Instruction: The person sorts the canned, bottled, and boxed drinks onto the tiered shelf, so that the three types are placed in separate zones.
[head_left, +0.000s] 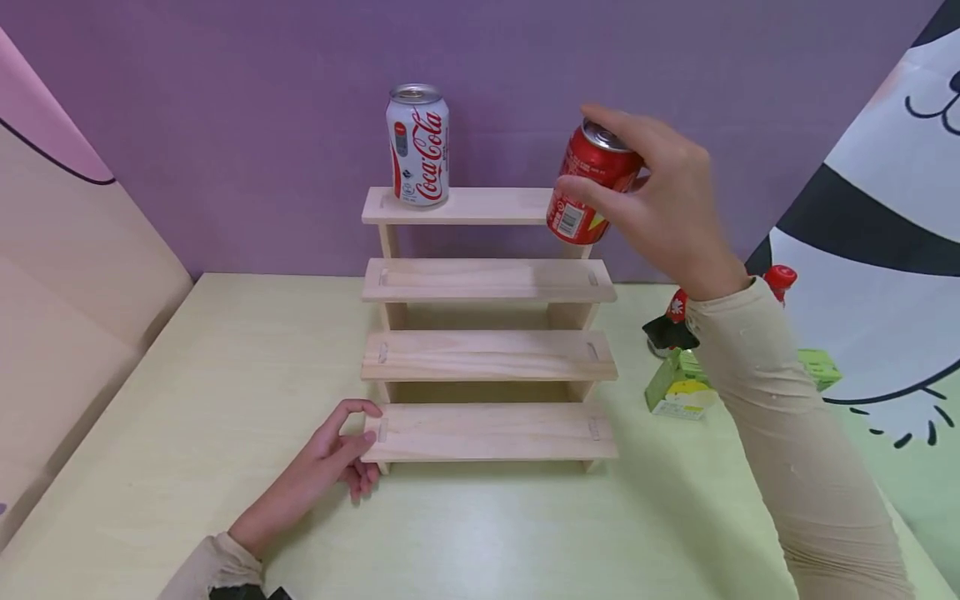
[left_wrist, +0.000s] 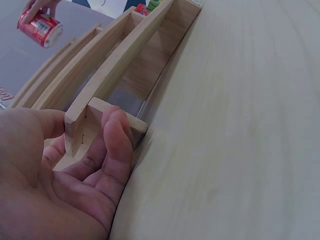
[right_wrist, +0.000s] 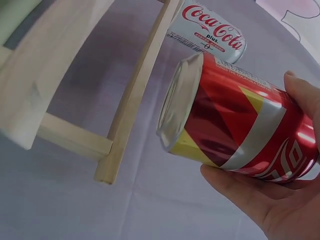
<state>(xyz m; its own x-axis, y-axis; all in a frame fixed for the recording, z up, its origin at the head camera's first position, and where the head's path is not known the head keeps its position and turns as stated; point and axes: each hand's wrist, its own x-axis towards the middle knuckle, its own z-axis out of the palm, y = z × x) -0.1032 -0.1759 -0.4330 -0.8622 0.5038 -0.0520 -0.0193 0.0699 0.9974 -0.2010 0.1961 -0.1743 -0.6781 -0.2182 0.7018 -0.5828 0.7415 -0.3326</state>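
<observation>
My right hand (head_left: 667, 192) grips a red soda can (head_left: 592, 183) by its sides, slightly tilted, in front of the right end of the top shelf. In the right wrist view the red can (right_wrist: 235, 125) shows its silver base, with thumb and fingers around its far end. A white Coca-Cola can (head_left: 420, 146) stands upright at the left of that top shelf. The four-tier wooden stand (head_left: 487, 279) rises in steps on the table. At its lowest step, my left hand (head_left: 326, 458) pinches the left end; the left wrist view shows thumb and fingers around the board (left_wrist: 82, 112).
Right of the stand, partly behind my right forearm, are a green carton (head_left: 678, 387) with a yellow picture, a black-and-red item (head_left: 671, 325) and a red cap (head_left: 780, 277). A purple backdrop (head_left: 285, 150) rises behind the pale table (head_left: 187, 392).
</observation>
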